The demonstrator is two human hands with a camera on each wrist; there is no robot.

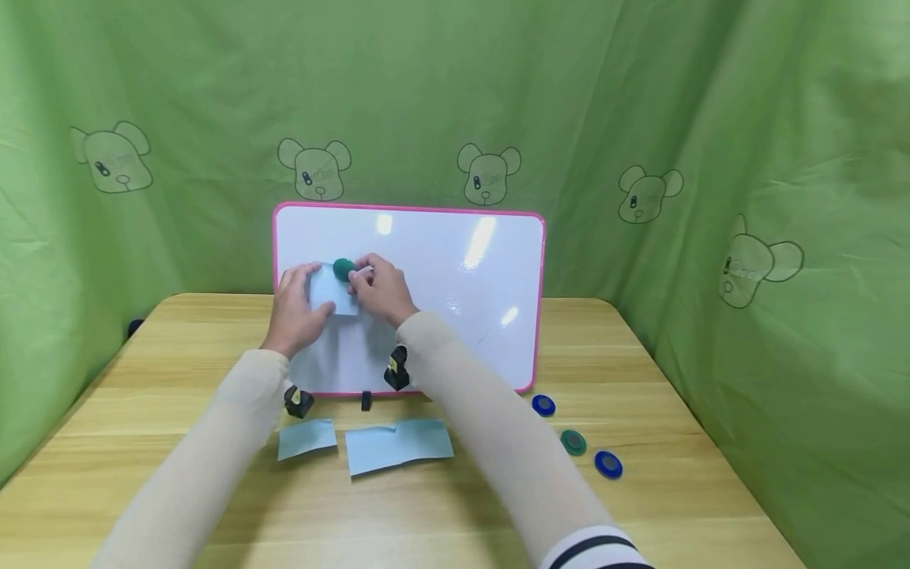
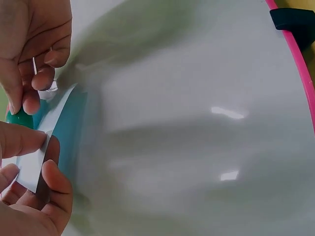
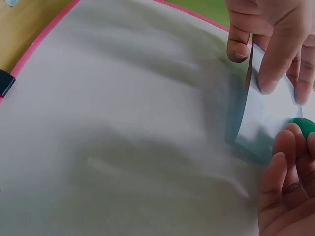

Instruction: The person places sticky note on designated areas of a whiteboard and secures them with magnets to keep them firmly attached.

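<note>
A whiteboard (image 1: 441, 332) with a pink frame stands tilted back on the table. My left hand (image 1: 295, 312) pinches a light blue sticky note (image 1: 334, 294) by its left part, thumb in front and fingers partly behind it. The note lies near the board's left side, its lower edge lifting off the surface in the right wrist view. My right hand (image 1: 384, 291) pinches a round green magnet (image 1: 344, 269) at the note's top right. A small whitish bit shows by the right fingers; its kind is unclear. Both hands are close together in the left wrist view.
Below the board lie a small blue note (image 1: 307, 439) and a wider blue piece (image 1: 400, 446). Right of the right forearm are a blue magnet (image 1: 543, 405), a green magnet (image 1: 573, 442) and another blue magnet (image 1: 608, 465). A black clip (image 1: 366, 401) sits on the board's lower edge.
</note>
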